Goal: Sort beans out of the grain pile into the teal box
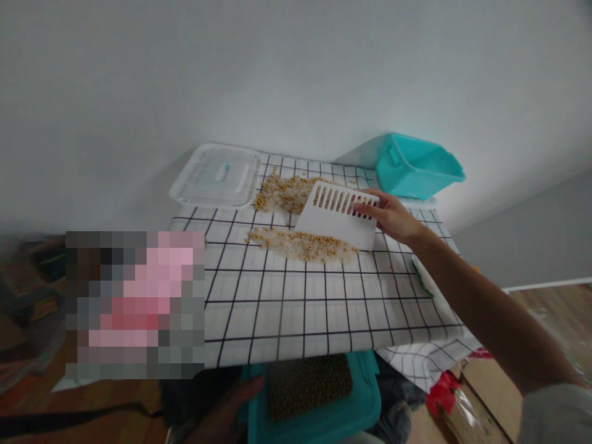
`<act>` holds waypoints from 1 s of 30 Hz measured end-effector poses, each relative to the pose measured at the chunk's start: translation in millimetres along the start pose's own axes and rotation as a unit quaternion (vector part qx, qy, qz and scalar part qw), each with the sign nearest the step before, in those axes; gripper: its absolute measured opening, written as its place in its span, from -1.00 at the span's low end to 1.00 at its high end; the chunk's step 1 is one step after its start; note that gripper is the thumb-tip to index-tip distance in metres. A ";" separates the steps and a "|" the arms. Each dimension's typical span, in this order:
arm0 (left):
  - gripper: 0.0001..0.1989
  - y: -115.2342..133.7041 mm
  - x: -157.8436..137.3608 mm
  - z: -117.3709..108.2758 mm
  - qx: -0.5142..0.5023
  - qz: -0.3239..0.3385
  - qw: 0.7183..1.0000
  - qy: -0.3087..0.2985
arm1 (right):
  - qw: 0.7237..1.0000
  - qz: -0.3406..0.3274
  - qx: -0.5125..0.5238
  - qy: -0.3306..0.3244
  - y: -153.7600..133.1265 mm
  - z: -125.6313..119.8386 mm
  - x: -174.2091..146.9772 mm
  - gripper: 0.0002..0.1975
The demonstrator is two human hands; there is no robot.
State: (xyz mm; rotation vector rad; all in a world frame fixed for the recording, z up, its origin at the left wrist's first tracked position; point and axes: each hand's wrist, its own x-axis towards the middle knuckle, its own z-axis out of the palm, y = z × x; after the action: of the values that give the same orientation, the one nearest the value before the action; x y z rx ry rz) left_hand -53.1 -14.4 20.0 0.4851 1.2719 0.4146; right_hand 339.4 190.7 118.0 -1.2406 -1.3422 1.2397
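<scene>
My right hand (391,216) is closed on the upper right edge of a white slotted plastic panel (340,228), fingers over its slots. The panel leans on the table, its long lower edge against a strip of yellow beans and pale grains (305,245). Behind it spreads a larger heap of the same mix (287,192). Below the table's front edge, my left hand (229,404) grips the left side of a teal bin (365,401). Many brownish beans (309,385) lie inside this bin. Shadow hides part of my left hand.
A clear plastic lid (219,176) lies at the back left of the checked tablecloth (277,308). Another teal bin (416,166) stands at the back right by the wall. A blurred-out pink item (152,290) is at the left. Cardboard (494,388) and red wrapping (444,391) lie below right.
</scene>
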 end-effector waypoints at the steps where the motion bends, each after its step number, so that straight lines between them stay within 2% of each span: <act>1: -0.75 0.7 0.3 3.5 -0.008 -0.001 1.000 -0.010 | 1.000 -0.003 -0.003 -0.001 -1.3 0.9 -0.9 -0.64; 6: -0.74 4.3 1.4 17.2 -0.008 0.023 0.999 -0.022 | 0.999 -0.027 -0.029 -0.011 -9.8 7.3 -8.0 -0.65; 10: -0.90 6.1 3.3 27.9 -0.062 -0.025 0.997 -0.048 | 0.995 -0.061 -0.082 -0.001 -17.0 13.7 -18.2 -0.62; 13: -0.88 8.1 4.2 36.0 -0.091 -0.036 0.993 -0.063 | 0.988 -0.082 -0.132 0.009 -22.3 19.2 -27.6 -0.62; 18: -0.95 8.7 4.7 28.9 -0.049 0.006 0.998 -0.037 | 0.976 -0.119 -0.178 0.027 -32.5 31.2 -47.5 -0.71; 21: -0.85 7.2 6.8 20.9 -0.037 0.012 0.999 -0.032 | 0.969 -0.139 -0.200 0.036 -36.6 36.3 -59.9 -0.74; 27: -0.82 8.2 12.7 29.8 -0.058 -0.052 0.994 -0.071 | 0.968 -0.145 -0.191 0.076 -31.9 27.3 -77.8 -0.73; 30: -0.85 5.4 16.2 32.9 -0.059 -0.058 0.993 -0.078 | 0.964 -0.141 -0.207 0.090 -27.8 16.1 -91.1 -0.73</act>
State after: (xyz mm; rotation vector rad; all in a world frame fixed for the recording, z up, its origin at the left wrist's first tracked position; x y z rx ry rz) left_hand -17.4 -4.9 17.3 0.3342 1.1117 0.3443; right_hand 329.2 98.6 145.5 -1.3478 -1.6255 0.6494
